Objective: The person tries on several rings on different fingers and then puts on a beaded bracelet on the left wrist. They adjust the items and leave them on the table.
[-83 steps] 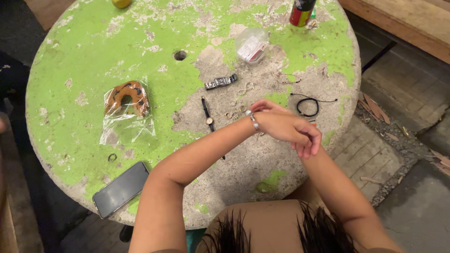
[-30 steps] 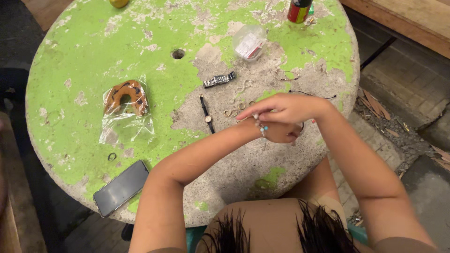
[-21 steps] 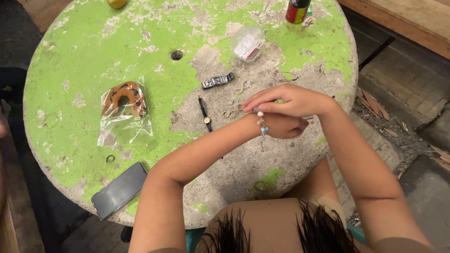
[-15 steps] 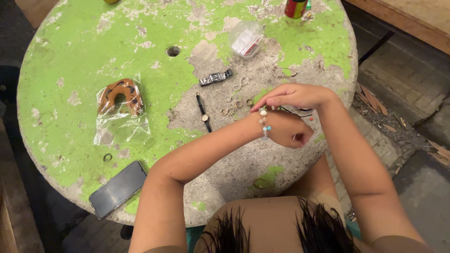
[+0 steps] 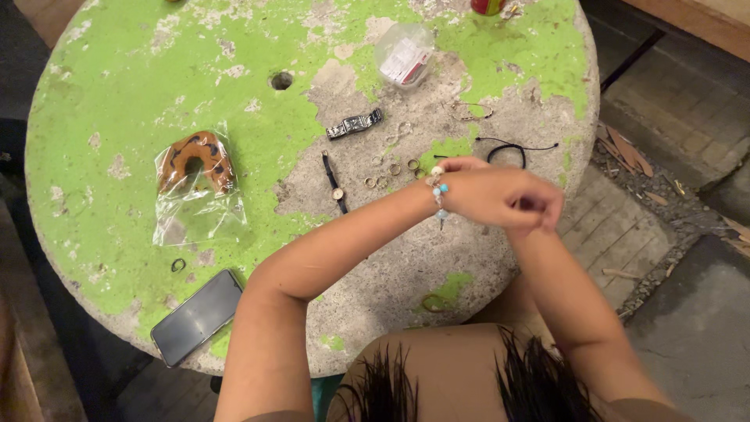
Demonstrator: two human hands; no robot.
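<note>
Currently left hand (image 5: 500, 199) is wearing the beaded bracelet (image 5: 439, 195) mid-frame, fingers curled loosely, right hand (image 5: 539, 215) tucking beneath it, its fingers hidden; clasp probably needs fastening underneath next

Two wristwatches lie beyond the left hand (image 5: 488, 199): one silver metal-band watch (image 5: 354, 123), one slim black-strap watch (image 5: 333, 184). One beaded bracelet (image 5: 439, 197) circles that wrist. About five small rings (image 5: 391, 168) sit just beyond it, one black cord bracelet (image 5: 508, 152) near, one phone (image 5: 197, 316) well apart
</note>
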